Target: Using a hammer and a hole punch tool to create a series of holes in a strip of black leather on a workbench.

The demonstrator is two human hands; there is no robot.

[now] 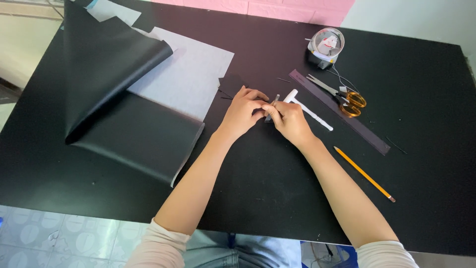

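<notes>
Tool, small metal pronged [271, 108], centre frame: pinched in fingertips of right hand [290, 120], closed round it. Left hand [241, 110] curled beside, fingertips touching same spot; whether it grips a piece can't tell. Small black piece [230, 84] just above hands, uncut edge not readable. Progress: black sheet [114, 94] upper left rolled back, lining exposed; no finished part visible. White tool [307, 109], ruler [337, 110], scissors [344, 97], pencil [364, 173] idle at right. Tool tip hidden by fingers.

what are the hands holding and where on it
Both hands, left and right, pinch a small metal pronged tool between their fingertips, about its middle; its upper end sticks out. The exact grip cannot be told.
</notes>
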